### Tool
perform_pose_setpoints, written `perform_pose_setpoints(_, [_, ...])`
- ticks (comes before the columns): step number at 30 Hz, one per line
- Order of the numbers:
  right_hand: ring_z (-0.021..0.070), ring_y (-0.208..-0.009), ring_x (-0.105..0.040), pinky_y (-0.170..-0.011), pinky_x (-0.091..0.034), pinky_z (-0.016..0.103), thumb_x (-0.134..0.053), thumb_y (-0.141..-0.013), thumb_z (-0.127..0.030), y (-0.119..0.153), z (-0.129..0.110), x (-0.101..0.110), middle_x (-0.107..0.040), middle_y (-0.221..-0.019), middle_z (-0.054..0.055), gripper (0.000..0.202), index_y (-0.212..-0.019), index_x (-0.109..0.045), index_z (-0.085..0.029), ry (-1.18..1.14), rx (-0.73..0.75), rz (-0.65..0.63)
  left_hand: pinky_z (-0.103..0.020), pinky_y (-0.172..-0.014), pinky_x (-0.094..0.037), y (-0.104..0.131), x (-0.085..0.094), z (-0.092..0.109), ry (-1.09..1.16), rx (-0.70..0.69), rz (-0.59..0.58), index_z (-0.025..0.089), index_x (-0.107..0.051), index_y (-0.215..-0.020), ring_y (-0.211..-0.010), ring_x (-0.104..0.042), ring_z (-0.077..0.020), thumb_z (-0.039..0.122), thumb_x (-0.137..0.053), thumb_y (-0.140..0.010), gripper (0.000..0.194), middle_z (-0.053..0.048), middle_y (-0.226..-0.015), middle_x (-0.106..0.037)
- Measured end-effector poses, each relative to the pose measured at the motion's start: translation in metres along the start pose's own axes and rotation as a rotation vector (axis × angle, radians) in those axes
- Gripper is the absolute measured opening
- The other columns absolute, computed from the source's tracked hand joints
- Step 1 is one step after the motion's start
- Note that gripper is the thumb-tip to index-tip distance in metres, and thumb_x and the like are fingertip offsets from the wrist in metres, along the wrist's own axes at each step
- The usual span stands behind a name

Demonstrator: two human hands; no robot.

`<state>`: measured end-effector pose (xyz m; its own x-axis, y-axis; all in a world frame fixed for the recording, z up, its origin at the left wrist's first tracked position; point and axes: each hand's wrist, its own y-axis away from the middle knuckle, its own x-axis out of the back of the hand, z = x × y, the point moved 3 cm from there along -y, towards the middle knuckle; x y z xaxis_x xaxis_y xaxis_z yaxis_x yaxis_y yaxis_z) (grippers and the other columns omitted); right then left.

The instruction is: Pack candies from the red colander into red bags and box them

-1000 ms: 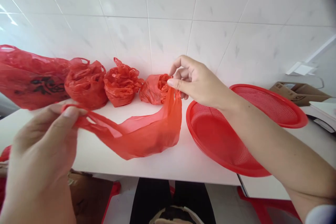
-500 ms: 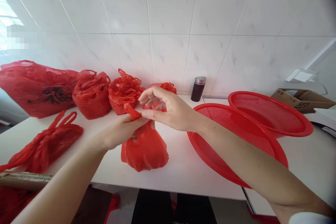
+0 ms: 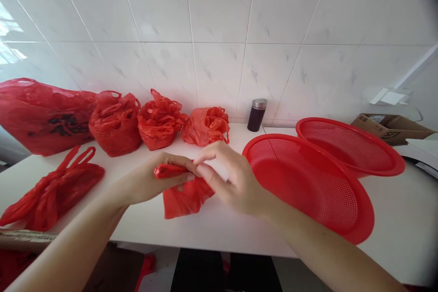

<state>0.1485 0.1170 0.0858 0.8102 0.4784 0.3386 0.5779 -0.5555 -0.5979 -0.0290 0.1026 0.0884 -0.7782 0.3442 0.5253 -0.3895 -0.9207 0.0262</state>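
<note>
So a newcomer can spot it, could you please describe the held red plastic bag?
Find the white table by the tiled wall. Left of its round red plastic baskets is the red plastic bag, unlike its neighbours gripped by the left hand.

Where I had the red bag [image 3: 183, 203] stretched between widely parted hands a second ago, my left hand [image 3: 150, 178] now grips it bunched, a gathered end poking out above its far smaller body, and my right hand [image 3: 237, 185] has come in beside the left fingertips [image 3: 190, 176].
</note>
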Motion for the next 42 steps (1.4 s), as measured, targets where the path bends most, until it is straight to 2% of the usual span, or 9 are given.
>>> perform_pose_setpoints(4, [0.0153, -0.087, -0.06, -0.08, -0.049, 0.033, -0.041, -0.099, -0.034, -0.007, 0.042, -0.008, -0.06, -0.087, 0.0, 0.025, -0.12, -0.051, -0.027, -0.17, -0.298, 0.0, -0.023, -0.053, -0.039, 0.0, -0.01, 0.001, -0.214, -0.087, 0.178, 0.019, -0.065, -0.068, -0.054, -0.05, -0.0121, 0.007, -0.048, -0.073, 0.022, 0.001, -0.06, -0.06])
perform_pose_setpoints(8, [0.012, -0.068, -0.055, -0.07, -0.048, 0.029, -0.044, -0.098, -0.034, -0.007, 0.052, -0.017, -0.056, -0.078, -0.003, 0.031, -0.129, -0.047, -0.03, -0.348, -0.396, -0.125, -0.024, -0.06, -0.043, 0.005, -0.015, 0.008, -0.428, -0.248, 0.575, 0.02, -0.056, -0.075, -0.075, -0.06, -0.0156, 0.005, -0.046, -0.074, 0.018, -0.004, -0.089, -0.067])
perform_pose_setpoints(13, [0.0129, -0.077, -0.057, -0.076, -0.048, 0.031, -0.051, -0.095, -0.039, -0.001, 0.046, -0.01, -0.058, -0.084, -0.001, 0.021, -0.087, -0.056, -0.02, -0.426, -0.394, -0.236, -0.026, -0.073, -0.049, 0.015, -0.013, 0.005, -0.478, -0.342, 0.613, 0.022, -0.063, -0.1, -0.095, -0.065, -0.02, 0.016, -0.051, -0.085, 0.02, -0.007, -0.109, -0.067])
perform_pose_setpoints(20, [0.0129, -0.085, -0.056, -0.08, -0.044, 0.028, -0.045, -0.098, -0.04, 0.015, 0.016, 0.01, -0.061, -0.09, 0.001, 0.027, -0.085, -0.055, -0.019, -0.313, -0.449, -0.285, -0.025, -0.074, -0.052, 0.042, -0.012, -0.022, -0.435, -0.174, 0.488, 0.031, -0.069, -0.114, -0.086, -0.069, -0.0183, 0.033, -0.051, -0.09, 0.029, 0.0, -0.102, -0.074])
perform_pose_setpoints(26, [0.0095, -0.06, -0.044, -0.057, -0.035, 0.024, -0.041, -0.099, -0.043, 0.055, 0.018, 0.031, -0.057, -0.073, -0.002, 0.035, -0.077, -0.056, -0.019, 0.024, -0.612, -0.369, -0.035, -0.076, -0.059, 0.09, 0.036, -0.099, -0.097, 0.272, 0.835, 0.02, -0.074, -0.084, -0.08, -0.07, -0.0235, 0.057, -0.062, -0.078, 0.04, -0.004, -0.092, -0.075])
perform_pose_setpoints(29, [0.0114, -0.064, -0.05, -0.059, -0.039, 0.025, -0.043, -0.098, -0.042, 0.065, 0.025, 0.041, -0.059, -0.073, -0.001, 0.035, -0.074, -0.055, -0.019, 0.049, -0.63, -0.301, -0.039, -0.088, -0.056, 0.097, 0.044, -0.122, 0.045, 0.386, 0.751, 0.019, -0.073, -0.08, -0.091, -0.069, -0.0271, 0.061, -0.065, -0.073, 0.043, -0.005, -0.089, -0.076])
perform_pose_setpoints(33, [0.0155, -0.078, -0.061, -0.072, -0.049, 0.03, -0.047, -0.095, -0.045, 0.062, 0.03, 0.035, -0.063, -0.078, 0.001, 0.032, -0.075, -0.052, -0.02, -0.113, -0.584, 0.016, -0.049, -0.102, -0.044, 0.089, 0.031, -0.115, 0.091, 0.528, 0.585, 0.021, -0.075, -0.082, -0.095, -0.07, -0.0302, 0.065, -0.063, -0.072, 0.046, -0.007, -0.094, -0.077])
perform_pose_setpoints(37, [0.0194, -0.098, -0.063, -0.082, -0.053, 0.037, -0.048, -0.094, -0.045, 0.074, 0.057, -0.006, -0.064, -0.103, 0.004, 0.022, -0.095, -0.05, -0.024, -0.214, -0.578, 0.308, -0.048, -0.095, -0.05, 0.07, 0.008, -0.114, 0.164, 0.496, 0.486, 0.021, -0.075, -0.082, -0.096, -0.069, -0.0317, 0.067, -0.06, -0.072, 0.05, -0.009, -0.095, -0.076])
perform_pose_setpoints(42, [0.0243, -0.115, -0.055, -0.097, -0.045, 0.045, -0.064, -0.081, -0.032, 0.101, 0.112, -0.071, -0.054, -0.129, 0.009, 0.048, -0.125, -0.044, -0.026, 0.081, -0.623, 0.223, -0.034, -0.086, -0.055, 0.038, -0.023, -0.135, 0.047, 0.299, 0.408, 0.021, -0.068, -0.091, -0.101, -0.064, -0.0229, 0.061, -0.043, -0.086, 0.047, -0.007, -0.104, -0.07])
